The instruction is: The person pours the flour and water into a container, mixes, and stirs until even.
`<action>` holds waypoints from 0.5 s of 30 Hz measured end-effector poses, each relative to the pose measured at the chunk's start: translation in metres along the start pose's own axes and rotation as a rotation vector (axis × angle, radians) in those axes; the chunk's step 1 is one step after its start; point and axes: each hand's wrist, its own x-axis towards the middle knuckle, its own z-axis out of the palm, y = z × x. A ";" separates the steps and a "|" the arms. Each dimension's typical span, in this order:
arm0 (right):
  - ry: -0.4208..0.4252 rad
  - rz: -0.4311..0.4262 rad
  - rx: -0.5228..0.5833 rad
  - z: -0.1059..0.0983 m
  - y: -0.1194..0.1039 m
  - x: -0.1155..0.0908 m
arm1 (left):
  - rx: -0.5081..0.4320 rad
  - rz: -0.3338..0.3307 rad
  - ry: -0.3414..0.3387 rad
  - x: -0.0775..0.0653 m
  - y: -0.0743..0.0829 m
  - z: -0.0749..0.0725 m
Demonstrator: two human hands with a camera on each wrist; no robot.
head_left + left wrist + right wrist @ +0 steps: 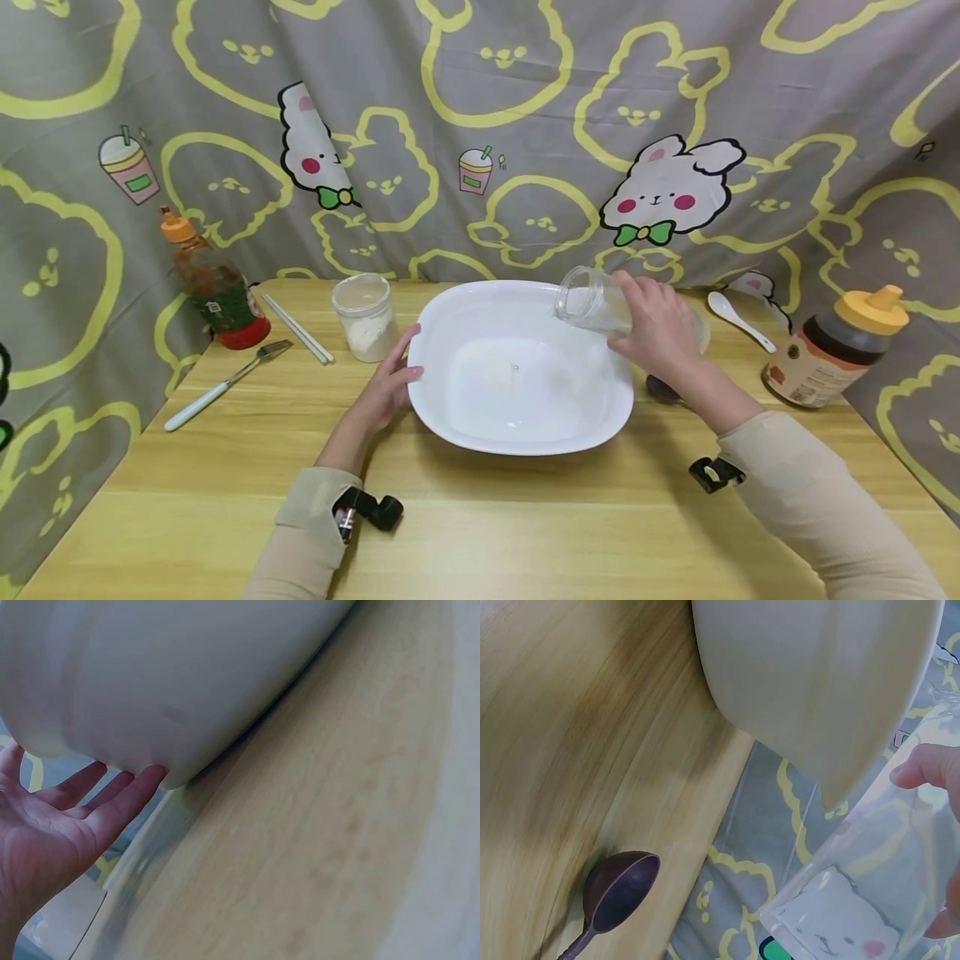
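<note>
A white oval basin (517,433) stands on the wooden table. At its left side is my left hand (386,387), fingertips against the outer wall and rim; in the left wrist view the fingers (124,799) look extended. My right hand (660,329) grips a clear jar (600,304) around its body. The jar lies tilted over the basin's right rim with its mouth pointing left. In the right wrist view the jar (855,877) is see-through, with the curtain visible behind it. Glints and a small mark show on the basin's floor.
Left of the basin are a jar of white powder (366,325), chopsticks (298,329), a fork (228,385) and a red sauce bottle (221,292). To the right lie a brown scoop (622,892), a white spoon (741,321) and a dark sauce bottle (828,350). A patterned curtain (420,167) hangs behind.
</note>
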 end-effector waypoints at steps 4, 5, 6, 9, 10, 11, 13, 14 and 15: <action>-0.010 0.006 -0.002 0.000 0.000 -0.001 | 0.004 0.000 -0.003 0.001 -0.001 0.000; -0.011 0.005 -0.004 -0.001 0.000 -0.001 | 0.004 -0.001 -0.003 0.001 -0.001 0.000; -0.011 0.003 -0.005 -0.001 0.000 -0.001 | 0.003 -0.002 -0.003 0.001 -0.001 0.000; -0.011 0.001 -0.006 -0.001 0.001 0.000 | 0.001 -0.004 -0.002 0.001 -0.001 0.000; -0.011 0.000 -0.005 -0.001 0.001 0.000 | -0.002 -0.003 -0.002 0.001 -0.001 0.000; -0.012 -0.002 -0.007 -0.001 0.001 0.000 | -0.003 -0.004 -0.001 0.001 -0.001 0.000; -0.012 -0.005 -0.008 -0.001 0.001 0.000 | -0.003 -0.004 0.000 0.001 -0.001 0.000; -0.012 -0.007 -0.009 -0.001 0.001 0.000 | -0.003 -0.004 0.001 0.001 -0.001 0.000; -0.012 -0.008 -0.011 0.000 0.001 0.000 | -0.003 -0.004 0.001 0.001 0.000 0.000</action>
